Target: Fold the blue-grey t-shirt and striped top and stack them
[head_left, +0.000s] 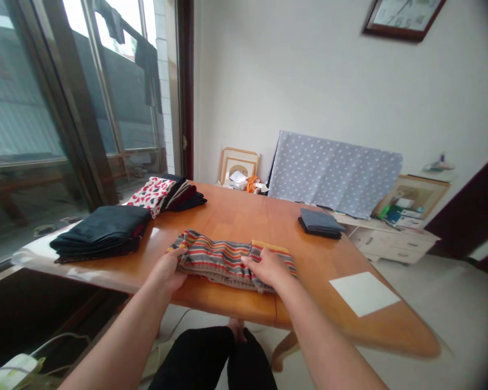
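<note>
A folded striped garment [223,261] in red, grey, blue and yellow lies lengthwise near the front edge of the orange wooden table [236,216]. My left hand [168,269] grips its left end with curled fingers. My right hand [268,268] lies over its right part, fingers pressed on the cloth, near a yellow-orange band. A dark folded stack [101,233] sits at the table's left, and a red-and-white patterned cloth [150,195] lies beside dark folded garments [185,194] behind it. A small grey-blue folded cloth [320,223] rests at the right.
A white sheet [365,293] lies on the table's right side. Behind the table stand a polka-dot board [333,173], picture frames [239,167] and a white drawer cabinet [384,244]. A glass door [93,97] runs along the left. A white plug unit [12,372] sits low at the left.
</note>
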`<state>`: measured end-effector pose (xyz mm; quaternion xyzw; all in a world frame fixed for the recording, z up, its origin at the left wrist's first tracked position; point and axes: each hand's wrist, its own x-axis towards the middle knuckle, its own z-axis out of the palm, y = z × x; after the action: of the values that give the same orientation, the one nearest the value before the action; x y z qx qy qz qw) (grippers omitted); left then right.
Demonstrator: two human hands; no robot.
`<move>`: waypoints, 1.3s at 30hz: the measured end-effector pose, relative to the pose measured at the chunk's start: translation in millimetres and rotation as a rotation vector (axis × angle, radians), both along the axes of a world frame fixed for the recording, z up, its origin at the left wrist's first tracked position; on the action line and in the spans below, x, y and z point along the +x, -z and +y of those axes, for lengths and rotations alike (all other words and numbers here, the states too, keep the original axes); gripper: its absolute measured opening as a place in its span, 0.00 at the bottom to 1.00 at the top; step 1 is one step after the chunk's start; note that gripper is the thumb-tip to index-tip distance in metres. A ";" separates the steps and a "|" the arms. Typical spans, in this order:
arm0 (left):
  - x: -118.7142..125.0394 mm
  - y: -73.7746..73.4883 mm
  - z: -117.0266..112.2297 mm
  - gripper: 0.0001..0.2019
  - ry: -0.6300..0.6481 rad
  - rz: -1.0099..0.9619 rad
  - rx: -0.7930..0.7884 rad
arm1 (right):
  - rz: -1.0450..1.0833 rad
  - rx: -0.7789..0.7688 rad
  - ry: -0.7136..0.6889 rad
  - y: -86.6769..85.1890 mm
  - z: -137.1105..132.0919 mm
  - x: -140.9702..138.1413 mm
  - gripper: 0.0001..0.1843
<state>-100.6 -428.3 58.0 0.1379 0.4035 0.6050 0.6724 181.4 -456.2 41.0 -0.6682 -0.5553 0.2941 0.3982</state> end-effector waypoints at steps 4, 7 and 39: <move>-1.9 4.1 -0.6 0.13 0.010 0.024 0.030 | -0.126 0.053 0.067 9.7 2.8 2.0 0.17; -3.4 6.3 -0.2 0.12 0.029 0.010 0.028 | 0.034 -0.011 0.006 13.0 3.7 11.1 0.11; -9.5 22.7 2.4 0.12 0.045 -0.015 0.121 | -0.433 0.187 -0.281 4.1 -2.9 -10.9 0.25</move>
<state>-110.2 -426.0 35.4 0.1827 0.3579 0.6141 0.6792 170.6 -459.0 36.8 -0.5923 -0.7395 0.1442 0.2855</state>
